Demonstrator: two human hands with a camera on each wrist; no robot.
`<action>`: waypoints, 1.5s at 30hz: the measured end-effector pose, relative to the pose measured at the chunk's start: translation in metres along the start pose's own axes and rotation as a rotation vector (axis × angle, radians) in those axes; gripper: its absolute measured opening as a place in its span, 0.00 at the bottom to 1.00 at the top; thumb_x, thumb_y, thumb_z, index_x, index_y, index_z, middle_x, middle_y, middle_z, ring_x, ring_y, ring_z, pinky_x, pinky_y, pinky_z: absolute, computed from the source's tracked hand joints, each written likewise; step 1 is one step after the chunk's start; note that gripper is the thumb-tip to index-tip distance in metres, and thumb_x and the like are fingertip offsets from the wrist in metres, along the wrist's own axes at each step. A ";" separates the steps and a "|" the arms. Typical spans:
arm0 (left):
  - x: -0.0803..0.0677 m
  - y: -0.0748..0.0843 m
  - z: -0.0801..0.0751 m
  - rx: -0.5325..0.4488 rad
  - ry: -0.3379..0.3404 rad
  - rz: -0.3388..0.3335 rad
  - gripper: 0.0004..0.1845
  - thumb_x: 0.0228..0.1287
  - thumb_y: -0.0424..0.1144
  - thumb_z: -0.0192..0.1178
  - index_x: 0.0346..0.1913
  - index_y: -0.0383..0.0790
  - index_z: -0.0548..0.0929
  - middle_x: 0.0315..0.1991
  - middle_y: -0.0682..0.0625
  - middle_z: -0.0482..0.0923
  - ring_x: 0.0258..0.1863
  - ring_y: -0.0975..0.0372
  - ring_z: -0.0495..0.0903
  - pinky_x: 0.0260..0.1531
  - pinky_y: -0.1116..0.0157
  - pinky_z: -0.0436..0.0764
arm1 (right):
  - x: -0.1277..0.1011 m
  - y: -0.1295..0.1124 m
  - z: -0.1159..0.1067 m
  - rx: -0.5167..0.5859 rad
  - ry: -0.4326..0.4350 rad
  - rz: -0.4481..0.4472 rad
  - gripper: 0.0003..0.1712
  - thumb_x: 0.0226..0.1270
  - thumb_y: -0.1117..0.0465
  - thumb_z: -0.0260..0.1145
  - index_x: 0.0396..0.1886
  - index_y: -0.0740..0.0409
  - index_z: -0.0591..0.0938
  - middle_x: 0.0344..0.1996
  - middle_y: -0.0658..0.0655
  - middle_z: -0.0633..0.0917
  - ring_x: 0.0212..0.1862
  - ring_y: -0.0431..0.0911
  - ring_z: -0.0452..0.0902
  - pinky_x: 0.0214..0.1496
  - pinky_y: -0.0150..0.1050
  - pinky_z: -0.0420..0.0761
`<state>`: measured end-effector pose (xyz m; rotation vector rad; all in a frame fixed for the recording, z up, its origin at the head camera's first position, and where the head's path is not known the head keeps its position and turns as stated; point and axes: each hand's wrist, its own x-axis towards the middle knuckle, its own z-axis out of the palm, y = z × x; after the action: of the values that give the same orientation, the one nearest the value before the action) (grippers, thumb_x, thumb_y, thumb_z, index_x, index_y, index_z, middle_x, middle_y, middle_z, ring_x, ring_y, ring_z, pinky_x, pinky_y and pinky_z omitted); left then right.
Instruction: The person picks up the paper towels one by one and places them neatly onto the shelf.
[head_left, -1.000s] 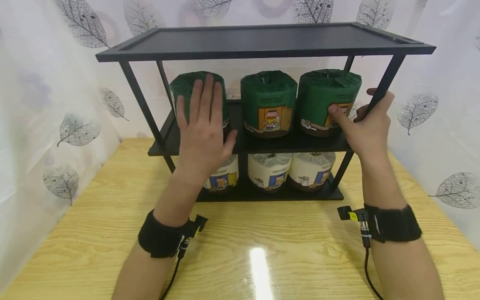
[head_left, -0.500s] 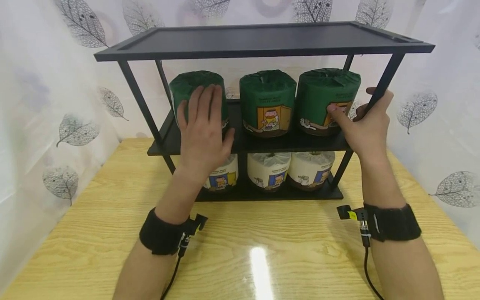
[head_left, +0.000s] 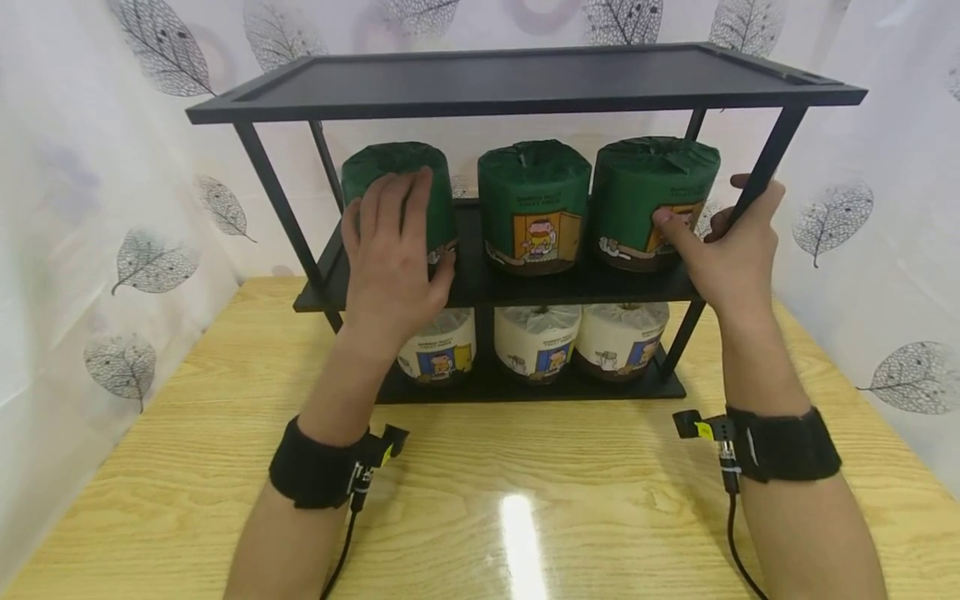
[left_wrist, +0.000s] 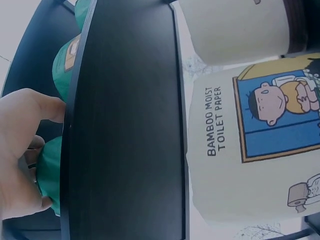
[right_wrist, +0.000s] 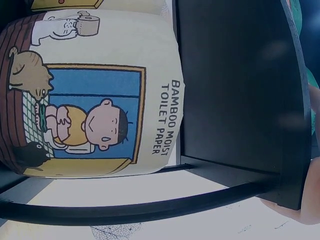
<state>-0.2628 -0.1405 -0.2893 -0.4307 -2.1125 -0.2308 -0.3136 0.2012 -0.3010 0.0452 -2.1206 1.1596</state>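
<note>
A black rack carries three green-wrapped toilet paper rolls on its middle shelf: a left roll, a middle roll and a right roll. My left hand rests on the front of the left roll, fingers loosely bent and spread, thumb by its lower right side. In the left wrist view, that hand spans the green roll above the shelf. My right hand grips the rack's front right post, fingers behind it, thumb tip overlapping the right roll.
White-wrapped toilet paper rolls stand on the bottom shelf; the wrist views show their cartoon print large. The rack stands on a wooden table. A leaf-patterned curtain hangs behind and at both sides.
My left hand's fingers have bent from straight, and the hand has shifted a little left across the left roll. That roll sits slightly further right. The right hand keeps its grip.
</note>
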 end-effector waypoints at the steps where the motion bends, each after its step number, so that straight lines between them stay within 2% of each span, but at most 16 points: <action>1: 0.000 -0.001 0.000 -0.003 0.010 0.007 0.37 0.63 0.42 0.63 0.74 0.37 0.63 0.68 0.39 0.65 0.70 0.45 0.61 0.68 0.39 0.56 | 0.000 0.000 0.000 0.001 0.000 0.000 0.43 0.56 0.38 0.71 0.65 0.42 0.61 0.26 0.49 0.65 0.27 0.41 0.60 0.32 0.38 0.59; 8: 0.002 -0.009 0.001 -0.039 0.069 0.037 0.35 0.62 0.40 0.63 0.72 0.34 0.66 0.64 0.37 0.69 0.67 0.44 0.64 0.66 0.40 0.60 | 0.000 0.000 0.000 0.003 0.005 -0.008 0.42 0.56 0.39 0.71 0.65 0.43 0.61 0.26 0.49 0.65 0.27 0.41 0.60 0.31 0.38 0.59; 20: 0.002 -0.021 -0.003 -0.122 0.086 0.033 0.35 0.57 0.36 0.61 0.70 0.35 0.69 0.62 0.36 0.69 0.65 0.43 0.66 0.65 0.40 0.62 | 0.000 -0.001 0.001 0.001 0.002 -0.008 0.43 0.56 0.38 0.71 0.65 0.44 0.61 0.25 0.49 0.65 0.27 0.41 0.60 0.31 0.38 0.59; 24: 0.002 -0.019 -0.003 -0.122 0.111 0.032 0.35 0.56 0.37 0.62 0.69 0.35 0.70 0.61 0.37 0.70 0.65 0.44 0.67 0.65 0.40 0.62 | 0.000 0.000 0.000 0.006 0.006 -0.011 0.43 0.56 0.38 0.71 0.65 0.43 0.61 0.25 0.49 0.65 0.27 0.41 0.60 0.31 0.37 0.59; 27: 0.002 -0.014 -0.003 -0.118 0.168 0.047 0.34 0.56 0.37 0.62 0.68 0.35 0.72 0.62 0.37 0.71 0.67 0.45 0.66 0.66 0.41 0.61 | -0.001 0.000 0.000 0.008 0.010 -0.016 0.42 0.56 0.38 0.71 0.64 0.43 0.61 0.25 0.49 0.65 0.27 0.41 0.59 0.31 0.37 0.60; 31: 0.002 -0.005 -0.001 -0.097 0.225 0.078 0.35 0.57 0.37 0.64 0.70 0.34 0.70 0.69 0.39 0.68 0.73 0.46 0.61 0.70 0.39 0.56 | -0.001 0.000 0.001 0.010 0.010 -0.020 0.42 0.56 0.38 0.71 0.65 0.43 0.61 0.25 0.49 0.65 0.27 0.41 0.60 0.31 0.37 0.60; 33: 0.001 -0.001 0.000 -0.081 0.201 0.079 0.37 0.59 0.38 0.64 0.72 0.34 0.66 0.73 0.40 0.63 0.76 0.47 0.56 0.72 0.39 0.52 | -0.001 0.001 0.001 0.012 0.009 -0.020 0.42 0.56 0.39 0.71 0.65 0.43 0.61 0.25 0.49 0.65 0.27 0.41 0.59 0.31 0.37 0.59; 34: 0.000 0.001 0.001 -0.062 0.167 0.074 0.38 0.61 0.39 0.63 0.74 0.34 0.64 0.75 0.40 0.60 0.77 0.47 0.54 0.73 0.39 0.49 | -0.001 0.001 0.001 0.013 0.008 -0.019 0.42 0.56 0.39 0.71 0.65 0.43 0.61 0.25 0.49 0.65 0.27 0.41 0.59 0.31 0.38 0.59; 38: -0.003 0.006 0.007 0.003 -0.025 0.034 0.42 0.66 0.41 0.60 0.78 0.35 0.54 0.80 0.41 0.49 0.80 0.48 0.42 0.76 0.41 0.38 | -0.001 0.001 0.001 0.015 0.007 -0.016 0.42 0.56 0.39 0.71 0.65 0.43 0.61 0.25 0.49 0.65 0.27 0.41 0.59 0.31 0.38 0.59; 40: -0.004 0.007 0.010 0.036 -0.094 0.021 0.43 0.67 0.42 0.60 0.79 0.35 0.51 0.80 0.41 0.48 0.81 0.47 0.40 0.76 0.41 0.36 | -0.001 0.001 0.001 0.016 0.007 -0.015 0.42 0.56 0.39 0.71 0.65 0.43 0.61 0.25 0.49 0.65 0.27 0.41 0.59 0.31 0.37 0.59; 42: -0.005 0.008 0.010 0.053 -0.113 0.014 0.44 0.66 0.41 0.61 0.79 0.36 0.51 0.79 0.41 0.50 0.80 0.47 0.42 0.76 0.42 0.37 | -0.001 0.001 0.001 0.016 0.008 -0.018 0.42 0.56 0.39 0.71 0.65 0.43 0.61 0.25 0.49 0.65 0.27 0.41 0.60 0.31 0.37 0.59; 45: -0.004 0.009 0.009 0.068 -0.080 0.018 0.43 0.65 0.42 0.62 0.78 0.36 0.54 0.77 0.41 0.57 0.78 0.47 0.49 0.76 0.42 0.42 | -0.001 0.001 0.001 0.014 0.011 -0.020 0.42 0.56 0.39 0.71 0.65 0.43 0.61 0.25 0.49 0.65 0.27 0.41 0.60 0.31 0.37 0.59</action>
<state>-0.2645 -0.1306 -0.2977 -0.4244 -2.1872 -0.1328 -0.3137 0.2010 -0.3028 0.0664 -2.0979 1.1599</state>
